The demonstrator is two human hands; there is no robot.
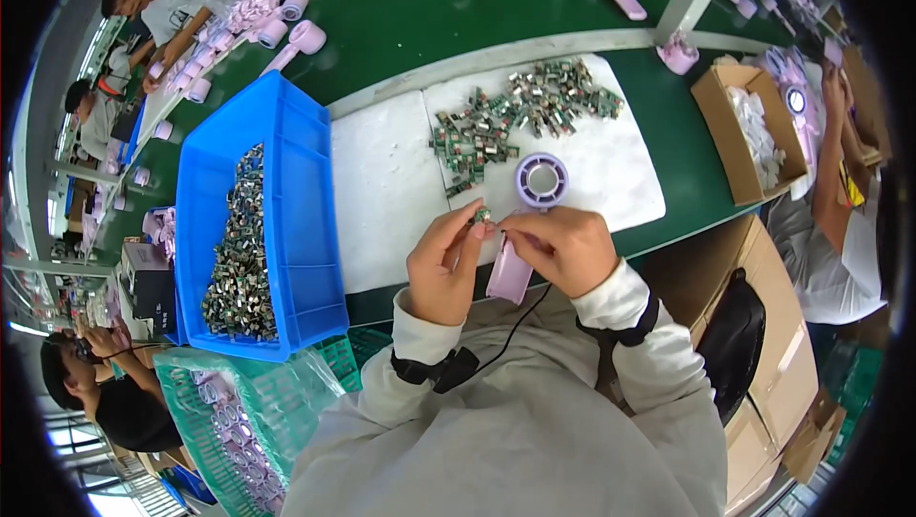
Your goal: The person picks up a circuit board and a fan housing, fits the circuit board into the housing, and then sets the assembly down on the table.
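The green tabletop (405, 21) ends close to the person's body; its near edge slants across the view, rising toward the right. White flat sheets (377, 202) cover the part in front, bounded on the far side by a pale straight rail (420, 84). On the left, the tall wall of a deep blue plastic bin (310, 250) closes off the space, while an open brown cardboard box (722, 148) stands at the right end. A loose pile of small green circuit boards (549, 102) takes up the far right of the sheets. Most open room lies on the left sheet, between bin and pile.

Over the near edge zone, a lilac round ring-shaped head (520, 180) lies just beyond the right hand (572, 245), with a flat pale-pink plastic handle (511, 276) below it. The handle's long axis runs lengthwise, its lower end pointing toward the person and slightly left; the hand hides where head and handle meet. The left hand (442, 264) has thumb and forefinger clamped on one small green-and-silver board (482, 216). The right fingers bunch together at the handle's top; I cannot tell what they grip.
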